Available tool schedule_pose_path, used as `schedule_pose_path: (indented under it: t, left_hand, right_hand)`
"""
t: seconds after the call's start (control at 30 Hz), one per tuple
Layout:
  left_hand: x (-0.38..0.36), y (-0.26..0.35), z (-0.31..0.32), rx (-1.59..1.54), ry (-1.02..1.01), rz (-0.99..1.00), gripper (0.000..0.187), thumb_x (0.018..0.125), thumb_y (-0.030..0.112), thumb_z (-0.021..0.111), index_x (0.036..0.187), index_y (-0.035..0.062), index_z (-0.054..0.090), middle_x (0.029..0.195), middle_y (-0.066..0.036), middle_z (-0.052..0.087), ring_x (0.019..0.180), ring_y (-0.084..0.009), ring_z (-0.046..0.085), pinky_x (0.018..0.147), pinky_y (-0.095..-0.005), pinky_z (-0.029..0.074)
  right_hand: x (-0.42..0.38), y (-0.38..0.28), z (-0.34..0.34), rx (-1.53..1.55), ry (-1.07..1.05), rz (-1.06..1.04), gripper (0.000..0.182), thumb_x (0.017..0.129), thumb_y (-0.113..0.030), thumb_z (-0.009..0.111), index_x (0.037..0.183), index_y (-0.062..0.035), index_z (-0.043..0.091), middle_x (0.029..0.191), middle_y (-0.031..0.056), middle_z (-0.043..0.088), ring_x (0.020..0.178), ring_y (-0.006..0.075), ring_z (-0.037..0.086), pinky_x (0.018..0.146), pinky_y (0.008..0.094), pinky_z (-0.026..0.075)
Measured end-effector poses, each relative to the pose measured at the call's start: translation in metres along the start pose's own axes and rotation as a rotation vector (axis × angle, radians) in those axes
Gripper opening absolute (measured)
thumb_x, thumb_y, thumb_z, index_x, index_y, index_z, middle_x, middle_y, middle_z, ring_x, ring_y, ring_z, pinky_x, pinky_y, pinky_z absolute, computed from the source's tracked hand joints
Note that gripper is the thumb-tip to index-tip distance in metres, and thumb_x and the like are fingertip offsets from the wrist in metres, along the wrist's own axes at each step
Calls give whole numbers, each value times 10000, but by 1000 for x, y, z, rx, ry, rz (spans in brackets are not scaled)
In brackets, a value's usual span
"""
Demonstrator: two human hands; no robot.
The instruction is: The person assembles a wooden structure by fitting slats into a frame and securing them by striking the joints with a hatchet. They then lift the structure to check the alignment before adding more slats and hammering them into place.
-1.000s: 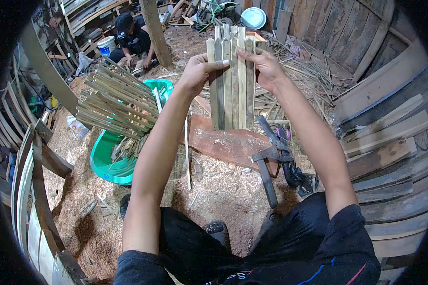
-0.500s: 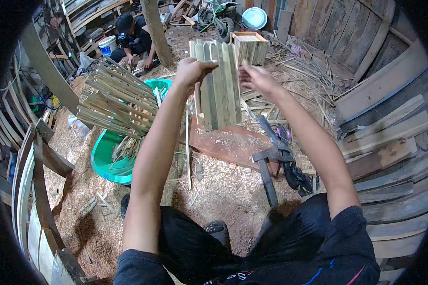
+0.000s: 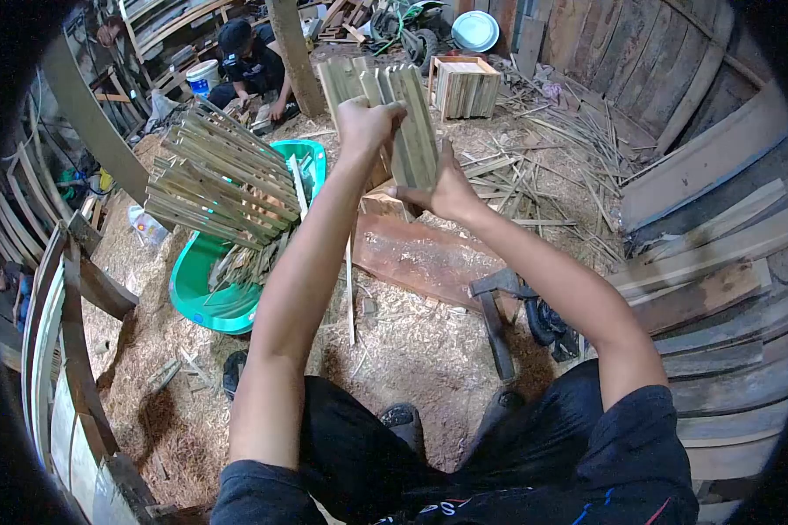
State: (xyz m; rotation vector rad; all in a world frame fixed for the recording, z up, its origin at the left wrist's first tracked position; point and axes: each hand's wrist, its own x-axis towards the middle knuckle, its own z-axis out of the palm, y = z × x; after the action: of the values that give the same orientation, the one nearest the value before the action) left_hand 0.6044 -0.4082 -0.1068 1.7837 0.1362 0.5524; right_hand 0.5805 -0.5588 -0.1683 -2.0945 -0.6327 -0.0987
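Over the reddish plank (image 3: 429, 260), a slatted wooden box (image 3: 416, 131) of greenish-brown strips is tilted in the air between my two hands. My left hand (image 3: 368, 129) is closed around its upper part, with the thumb across the slats. Gripping the lower right edge is my right hand (image 3: 444, 191), its thumb under the bottom end of the strips. Part of the box is hidden behind my left hand and forearm. A hammer (image 3: 497, 328) lies at the plank's right end, beside a dark tool (image 3: 547, 319) partly covered by my right forearm.
To the left, a green tub (image 3: 188, 289) holds many thin wooden strips (image 3: 228, 179). Another slatted box (image 3: 468, 92) stands farther back. A person (image 3: 249, 66) crouches by a wooden post (image 3: 293, 57). Loose strips (image 3: 534, 179) and shavings cover the floor; boards (image 3: 718, 350) line the right.
The box has turned so that two slatted faces show. My right hand has moved down from beside the box and now grips its lower right edge. My left hand still holds it.
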Motion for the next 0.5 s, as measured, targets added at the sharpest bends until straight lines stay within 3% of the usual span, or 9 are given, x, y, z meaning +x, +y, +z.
schedule_pose_path:
  t: [0.07, 0.13, 0.2, 0.37, 0.43, 0.47, 0.5]
  left_hand:
    - [-5, 1, 4, -24, 28, -3, 248, 752, 166, 786, 809, -65, 716, 698, -83, 684, 596, -153, 624, 572, -301, 481]
    - [0, -1, 4, 3, 31, 16, 236, 752, 154, 779, 837, -60, 726, 730, -101, 700, 630, -156, 648, 593, -298, 496]
    - [11, -9, 7, 2, 20, 25, 223, 762, 146, 771, 849, -54, 727, 726, -93, 697, 627, -150, 644, 595, -299, 498]
    - [8, 5, 10, -102, -188, -12, 318, 815, 207, 763, 992, -51, 701, 857, -101, 704, 694, -155, 651, 624, -307, 504]
    - [-1, 16, 14, -243, -333, -23, 387, 841, 263, 758, 1061, -46, 679, 944, -113, 701, 774, -161, 658, 675, -313, 513]
    - [8, 12, 18, -116, -346, 87, 465, 865, 330, 738, 1138, -37, 653, 1042, -121, 686, 924, -169, 645, 795, -317, 509]
    - [7, 15, 16, -141, -286, 143, 457, 873, 329, 729, 1138, -36, 655, 1041, -115, 687, 946, -161, 636, 820, -311, 502]
  right_hand:
    - [-3, 10, 7, 431, 4, -64, 1223, 644, -507, 867, 1387, 136, 140, 1325, 323, 430, 1256, 392, 472, 1079, 422, 384]
    - [-8, 10, 13, 321, 90, -86, 1243, 649, -479, 870, 1404, 144, 103, 1330, 323, 412, 1234, 394, 483, 1071, 428, 391]
    - [-10, 25, 25, -331, 246, -55, 1252, 661, -440, 870, 1421, 147, 67, 1341, 326, 387, 1211, 394, 492, 1065, 436, 395]
    - [1, 47, 29, -26, 293, 3, 1131, 742, -349, 803, 1478, 62, 49, 1331, 310, 382, 1154, 377, 519, 1020, 432, 437]
    - [6, 49, 22, 208, 255, 79, 1082, 765, -336, 769, 1484, 57, 61, 1367, 308, 345, 1213, 380, 460, 1054, 430, 390]
    - [9, 50, 19, 336, 230, 131, 1077, 767, -343, 756, 1481, 74, 66, 1411, 313, 300, 1281, 390, 396, 1097, 427, 336]
    - [11, 50, 15, 464, 205, 186, 1073, 768, -350, 742, 1479, 91, 70, 1456, 317, 256, 1349, 400, 331, 1140, 424, 281]
